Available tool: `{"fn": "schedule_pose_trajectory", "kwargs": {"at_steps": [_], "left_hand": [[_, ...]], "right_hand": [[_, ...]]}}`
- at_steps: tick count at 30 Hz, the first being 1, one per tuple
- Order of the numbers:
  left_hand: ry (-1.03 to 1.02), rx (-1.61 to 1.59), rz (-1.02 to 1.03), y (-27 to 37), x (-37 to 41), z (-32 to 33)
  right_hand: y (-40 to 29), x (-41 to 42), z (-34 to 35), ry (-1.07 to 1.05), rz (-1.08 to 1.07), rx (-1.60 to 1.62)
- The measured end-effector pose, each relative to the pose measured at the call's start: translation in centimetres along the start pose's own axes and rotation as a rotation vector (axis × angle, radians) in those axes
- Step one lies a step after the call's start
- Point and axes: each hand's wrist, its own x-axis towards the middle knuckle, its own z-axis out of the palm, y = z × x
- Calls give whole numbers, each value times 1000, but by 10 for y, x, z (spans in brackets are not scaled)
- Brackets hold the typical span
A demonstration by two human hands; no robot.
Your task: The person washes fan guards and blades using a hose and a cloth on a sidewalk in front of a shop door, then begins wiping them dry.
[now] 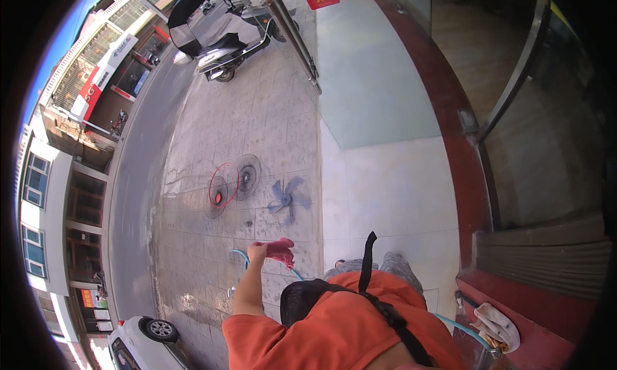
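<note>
My left hand (257, 251) grips one end of a red cloth (280, 251), which hangs over the paving beside a light-blue hose (297, 274). My right hand is out of view. On the paving ahead lie a blue-grey fan blade (286, 200) and two round, dark fan guards, the nearer one (247, 177) and the farther one (219, 196). A thin red ring (238, 182) lies across them, and a small red piece (218, 198) is at the middle of the farther guard.
A glass door with a metal handle (291, 37) stands ahead. A scooter (224, 51) is parked beyond it, and a white car (140, 343) is at the lower left. White cloths (499, 324) and the hose's end are by the red step (525, 305) at the right.
</note>
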Motion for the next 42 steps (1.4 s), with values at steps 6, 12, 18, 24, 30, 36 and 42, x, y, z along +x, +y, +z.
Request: {"fn": "schedule_pose_trajectory", "kwargs": {"at_steps": [6, 12, 18, 24, 30, 36, 42], "left_hand": [[-75, 77, 100, 23, -6, 24], [-165, -92, 160, 32, 12, 30], [-614, 224, 440, 79, -43, 46], [-908, 340, 654, 6, -52, 36], [-1269, 448, 525, -67, -50, -19], [-925, 507, -35, -114, -88, -85], [-1290, 220, -106, -231, -193, -38]], "right_hand": [[-2, 4, 1, -4, -19, -10], [0, 11, -21, 23, -67, -42], [-23, -2, -49, 49, -100, -56], [-93, -48, -45, -120, -237, 61], [-242, -227, -58, -571, -486, 18], [-377, -384, -37, -892, -934, -206], [-524, -506, 18, -801, -1311, -464]]}}
